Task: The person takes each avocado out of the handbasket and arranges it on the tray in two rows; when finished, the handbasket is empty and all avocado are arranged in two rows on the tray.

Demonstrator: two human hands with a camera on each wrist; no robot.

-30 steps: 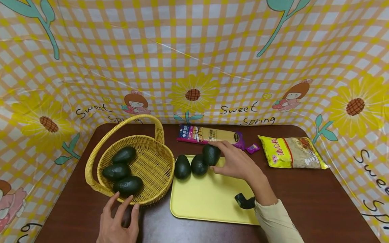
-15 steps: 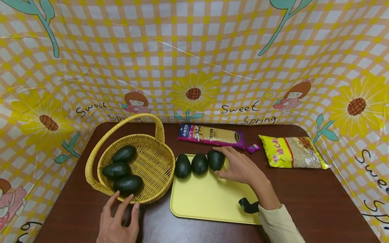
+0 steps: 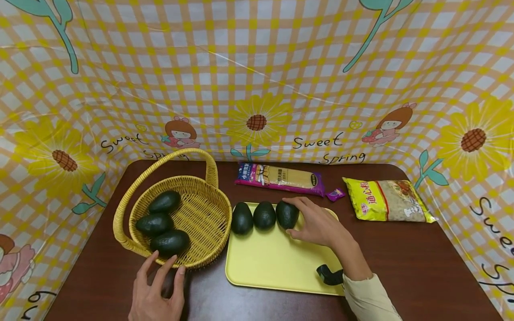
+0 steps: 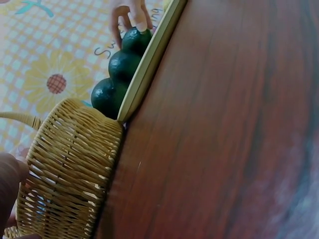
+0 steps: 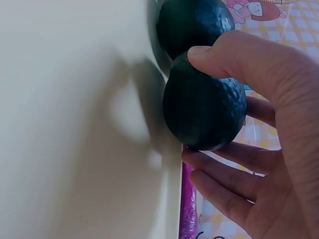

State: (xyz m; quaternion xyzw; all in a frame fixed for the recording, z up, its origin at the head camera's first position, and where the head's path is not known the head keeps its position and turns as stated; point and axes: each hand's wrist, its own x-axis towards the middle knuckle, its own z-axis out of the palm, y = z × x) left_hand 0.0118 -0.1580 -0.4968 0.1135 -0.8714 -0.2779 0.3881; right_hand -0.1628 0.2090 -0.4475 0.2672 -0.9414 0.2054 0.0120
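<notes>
Yellow is the colour of the tray (image 3: 277, 263), and I am using it to say where things are sitting. Watching from far off, I am seeing the left hand (image 3: 156, 290) nearest, to the near left of the tray. Its fingers are lying apart and a bit bent, touching the near rim of the woven basket (image 3: 205, 214). They are not holding any fruit, and I am not able to tell how hard they are pressing. The basket is standing left of the tray, with three avocados (image 3: 154, 224) lying inside.

The right hand (image 3: 319, 223) is reaching over the tray's far right part. Its thumb and fingers are pinching the end avocado (image 3: 287, 215), about as far apart as the fruit is wide. That fruit is sitting by the tray's far edge, just beside the middle avocado (image 3: 264, 216); the first avocado (image 3: 242, 218) is lying in the tray's far left corner. I am thinking the grip is needing to be soft and slow: a round fruit could be rolling if one side is slipping free first, or bumping the middle one.

Past the tray, a purple pasta pack (image 3: 279, 178) is lying, and the checked cloth (image 3: 261, 53) is hanging behind.
</notes>
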